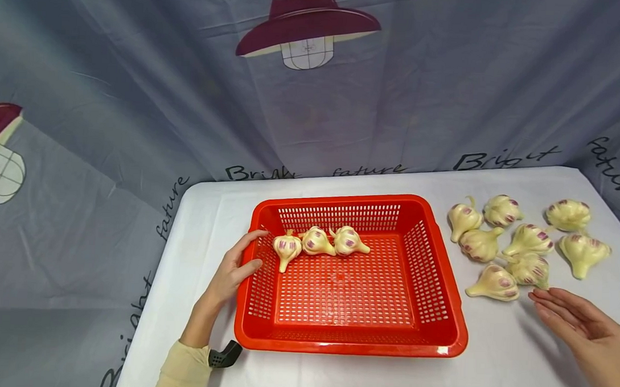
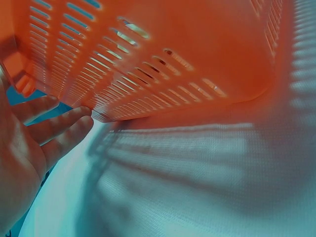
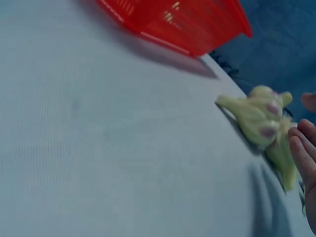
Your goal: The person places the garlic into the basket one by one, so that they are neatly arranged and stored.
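Your left hand (image 1: 234, 270) flat against basket (image 1: 304, 346) side wall, fingers straight, likely steadying it. Your right hand (image 1: 582, 324) open, empty, garlic bulb (image 1: 494, 282) just beyond fingertips; three bulbs (image 1: 316, 241) inside basket.

The person's left hand (image 1: 234, 270) reaches forward from a cream sleeve (image 1: 184, 371), wrist straight, fingers (image 2: 59, 126) extended and slightly spread, the thumb set apart from them. The right hand (image 1: 584, 325) comes in from the lower right, palm turned up and inward, fingers (image 3: 302, 153) straight and held together, relaxed, gripping nothing. Both forearms angle inward toward each other.
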A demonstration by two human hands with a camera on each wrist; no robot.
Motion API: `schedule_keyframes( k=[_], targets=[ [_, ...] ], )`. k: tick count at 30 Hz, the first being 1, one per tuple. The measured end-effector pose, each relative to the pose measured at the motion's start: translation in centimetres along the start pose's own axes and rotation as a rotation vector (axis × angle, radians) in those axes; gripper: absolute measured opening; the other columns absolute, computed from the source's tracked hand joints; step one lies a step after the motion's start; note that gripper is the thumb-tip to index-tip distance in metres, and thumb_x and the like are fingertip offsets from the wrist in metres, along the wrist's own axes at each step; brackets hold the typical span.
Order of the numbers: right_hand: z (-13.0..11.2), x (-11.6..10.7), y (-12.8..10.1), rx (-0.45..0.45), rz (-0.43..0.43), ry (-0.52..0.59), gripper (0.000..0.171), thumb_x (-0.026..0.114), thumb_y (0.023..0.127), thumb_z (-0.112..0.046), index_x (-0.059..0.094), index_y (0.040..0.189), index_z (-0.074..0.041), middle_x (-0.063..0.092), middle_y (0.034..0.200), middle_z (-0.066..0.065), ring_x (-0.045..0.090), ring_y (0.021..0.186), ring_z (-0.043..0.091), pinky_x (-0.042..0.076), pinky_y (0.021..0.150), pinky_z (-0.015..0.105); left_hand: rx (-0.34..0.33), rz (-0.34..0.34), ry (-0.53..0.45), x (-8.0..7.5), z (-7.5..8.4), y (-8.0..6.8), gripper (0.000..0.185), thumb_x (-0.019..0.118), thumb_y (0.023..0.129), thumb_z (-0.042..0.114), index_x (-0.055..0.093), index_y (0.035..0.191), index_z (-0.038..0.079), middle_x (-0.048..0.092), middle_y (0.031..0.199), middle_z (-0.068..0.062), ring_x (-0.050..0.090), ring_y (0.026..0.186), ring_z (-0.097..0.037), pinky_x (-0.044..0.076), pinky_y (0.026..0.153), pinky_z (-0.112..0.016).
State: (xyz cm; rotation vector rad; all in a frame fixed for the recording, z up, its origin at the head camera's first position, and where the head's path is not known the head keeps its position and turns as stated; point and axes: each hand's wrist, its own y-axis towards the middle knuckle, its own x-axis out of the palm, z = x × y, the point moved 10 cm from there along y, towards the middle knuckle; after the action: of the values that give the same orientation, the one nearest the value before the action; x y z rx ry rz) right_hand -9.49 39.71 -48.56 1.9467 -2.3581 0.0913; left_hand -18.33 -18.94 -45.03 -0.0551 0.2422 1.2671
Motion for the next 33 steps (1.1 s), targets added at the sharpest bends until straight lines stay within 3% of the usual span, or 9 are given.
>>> schedule_keyframes(
  k=[3,10,14,17,22,24,33],
  targets=[
    [0.9,-2.2,-0.2,-0.016,0.067,-0.050,0.046,0.061,0.091,0.016,0.056,0.133,-0.003,0.071,0.113,-0.009,0.067,0.100,0.000,0.054,0.078,0.013,-0.001,0.001,-0.002,0.0,0.0,0.0,0.054,0.053,0.095,0.005,0.045,0.147,0.012,0.047,0.142,-0.024,0.060,0.106,-0.047,0.061,0.075,-0.040],
    [2.3,-6.7,0.1,-0.059,0.199,-0.041,0.051,0.055,0.090,0.023,0.058,0.129,-0.009,0.071,0.109,-0.011,0.068,0.095,-0.003,0.052,0.077,0.010,0.001,-0.005,-0.023,-0.1,-0.1,-0.1,0.054,0.052,0.095,0.004,0.045,0.147,0.011,0.047,0.139,-0.026,0.059,0.105,-0.047,0.061,0.074,-0.042],
    [3.2,-9.3,0.3,-0.022,0.309,-0.191,0.051,0.056,0.092,0.017,0.056,0.131,-0.017,0.067,0.107,-0.019,0.064,0.093,-0.009,0.048,0.077,0.005,0.001,-0.005,-0.022,0.0,0.0,0.0,0.054,0.052,0.094,0.004,0.045,0.148,0.011,0.047,0.141,-0.025,0.059,0.106,-0.047,0.061,0.074,-0.042],
    [3.7,-10.5,0.5,0.042,0.370,-0.327,0.056,0.060,0.095,0.008,0.048,0.141,-0.021,0.059,0.112,-0.026,0.056,0.100,-0.013,0.042,0.081,0.000,-0.001,-0.004,-0.024,0.1,0.0,0.0,0.055,0.052,0.094,0.004,0.044,0.148,0.011,0.047,0.141,-0.025,0.060,0.106,-0.047,0.061,0.074,-0.042],
    [4.1,-11.6,1.7,0.132,0.507,-0.324,0.068,0.063,0.094,0.007,0.038,0.152,-0.018,0.053,0.118,-0.024,0.050,0.114,-0.008,0.035,0.094,0.001,-0.002,-0.002,-0.024,0.0,0.0,0.0,0.055,0.052,0.094,0.004,0.044,0.148,0.010,0.047,0.140,-0.026,0.060,0.105,-0.047,0.061,0.073,-0.042],
    [3.9,-11.9,2.4,0.144,0.561,-0.268,0.070,0.064,0.091,0.009,0.039,0.151,-0.017,0.054,0.119,-0.022,0.051,0.116,-0.006,0.034,0.098,0.003,0.000,-0.001,-0.024,0.0,0.0,0.0,0.055,0.052,0.094,0.004,0.044,0.148,0.010,0.048,0.139,-0.026,0.061,0.104,-0.047,0.062,0.073,-0.042],
    [3.2,-11.8,5.8,0.196,0.551,-0.411,0.078,0.069,0.092,-0.002,0.030,0.158,-0.017,0.046,0.127,-0.025,0.043,0.125,-0.008,0.029,0.103,0.004,0.010,0.001,-0.015,0.0,0.2,0.0,0.055,0.052,0.094,0.004,0.045,0.148,0.010,0.048,0.140,-0.026,0.061,0.105,-0.047,0.061,0.074,-0.041]
  ],
)
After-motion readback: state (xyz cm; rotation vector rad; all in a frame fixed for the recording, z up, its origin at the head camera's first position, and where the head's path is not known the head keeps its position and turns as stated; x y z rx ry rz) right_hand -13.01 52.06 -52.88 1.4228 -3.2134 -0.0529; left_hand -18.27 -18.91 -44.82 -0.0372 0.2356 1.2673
